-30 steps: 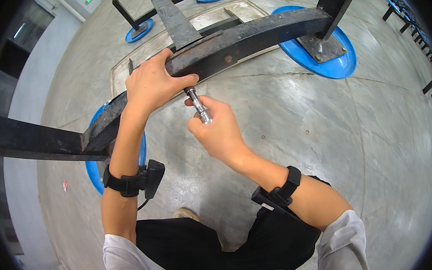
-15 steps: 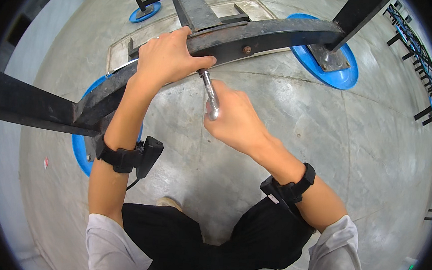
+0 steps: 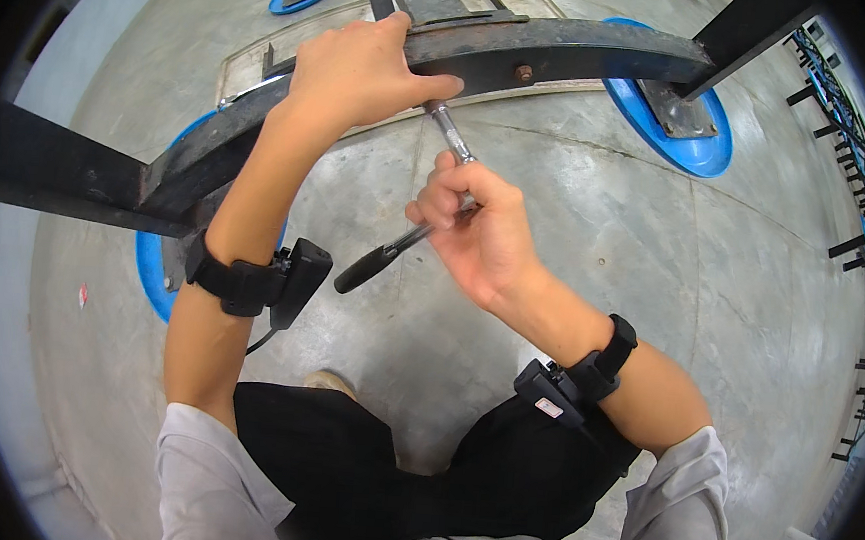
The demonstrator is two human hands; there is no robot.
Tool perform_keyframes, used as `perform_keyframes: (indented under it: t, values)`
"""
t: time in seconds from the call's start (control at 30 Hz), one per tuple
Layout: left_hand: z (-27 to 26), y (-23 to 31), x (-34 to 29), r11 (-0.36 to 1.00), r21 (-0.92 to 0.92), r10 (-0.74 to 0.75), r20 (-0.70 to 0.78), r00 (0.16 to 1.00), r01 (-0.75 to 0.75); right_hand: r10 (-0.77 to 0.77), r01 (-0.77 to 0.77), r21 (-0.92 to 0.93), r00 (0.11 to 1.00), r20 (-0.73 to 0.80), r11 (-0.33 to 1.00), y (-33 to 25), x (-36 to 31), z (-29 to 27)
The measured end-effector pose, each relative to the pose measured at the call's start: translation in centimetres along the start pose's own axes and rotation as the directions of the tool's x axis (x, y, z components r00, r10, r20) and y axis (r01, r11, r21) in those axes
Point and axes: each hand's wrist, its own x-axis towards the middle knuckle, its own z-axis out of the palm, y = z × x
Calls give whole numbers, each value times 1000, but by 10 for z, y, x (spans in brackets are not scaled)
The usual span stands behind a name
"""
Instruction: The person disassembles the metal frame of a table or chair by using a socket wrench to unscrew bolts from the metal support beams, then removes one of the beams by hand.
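Observation:
A curved black metal beam (image 3: 588, 55) of a frame crosses in front of me, with a rusty bolt (image 3: 523, 73) in its side. My left hand (image 3: 351, 72) is closed over the beam, its thumb reaching to the socket end of a ratchet wrench (image 3: 364, 269). That end meets the beam's near side under the thumb, where the contact is hidden. Curled around the wrench near its head is my right hand (image 3: 486, 224). The wrench's shiny shaft slants up to the beam, and its black-gripped handle sticks out toward the lower left.
Black legs (image 3: 73, 173) rise at the left and right (image 3: 755, 37) ends of the beam. Blue round discs (image 3: 719, 150) lie under their feet on the grey concrete floor (image 3: 596, 231). Beyond the beam is a pale rectangular panel (image 3: 235, 86). More black frames (image 3: 844, 128) line the far right.
My right hand has turned over, palm now showing, and the wrench's black handle has swung into view at lower left. The beam and left hand appear slightly higher in view.

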Motion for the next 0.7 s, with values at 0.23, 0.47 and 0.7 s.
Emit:
perform_keyframes:
  t: [0.23,0.47,0.7]
  values:
    - [-3,2,0,999,35,-25,12,1000,24,-9,10,29,999,-40,1000,2,1,5]
    - [-1,-3,1,999,-34,-8,16,1000,9,-163,136,-399,986,-33,907,3,2,0]
    - [2,-7,3,998,-56,9,-20,1000,-11,-368,206,-881,929,40,425,-2,2,5]
